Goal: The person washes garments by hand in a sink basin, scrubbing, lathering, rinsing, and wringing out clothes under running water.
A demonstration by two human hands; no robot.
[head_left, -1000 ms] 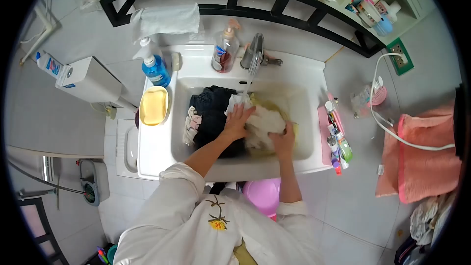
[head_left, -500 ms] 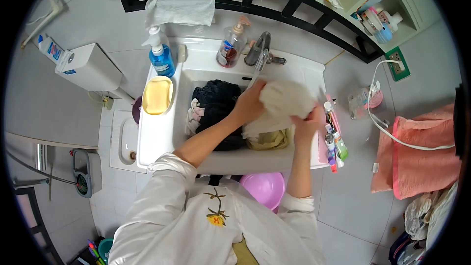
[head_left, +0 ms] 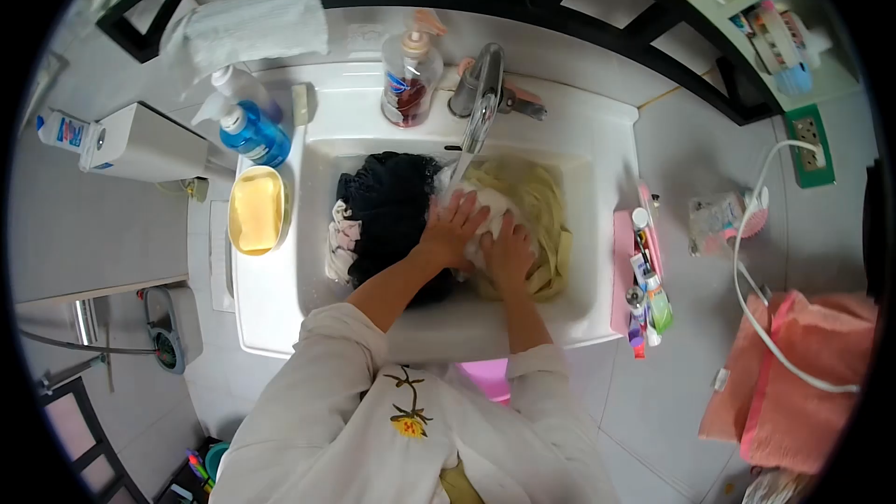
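Note:
A wet white cloth [head_left: 497, 203] lies bunched in the white sink [head_left: 590, 224] under the running tap [head_left: 481, 98]. My left hand [head_left: 454, 230] rests on the cloth's left side, fingers spread, just below the stream. Beside it, my right hand [head_left: 509, 254] presses down on the cloth with its fingers apart. A pale yellow garment [head_left: 553, 238] lies around the cloth's right side. To the left, a dark garment [head_left: 385, 205] sits in the basin, with a small white and pink cloth [head_left: 343, 241] at its edge.
On the sink's left rim are a yellow soap bar [head_left: 258, 213] in a dish and a blue pump bottle [head_left: 254, 135]. A reddish pump bottle [head_left: 409, 84] stands left of the tap. A pink holder [head_left: 623, 271] with tubes hangs at the right edge. A black frame [head_left: 485, 2] spans above.
The white cloth, held up in both hands before, is now down in the basin under the water. Both hands have lowered and come together on it. The view has shifted closer to the sink.

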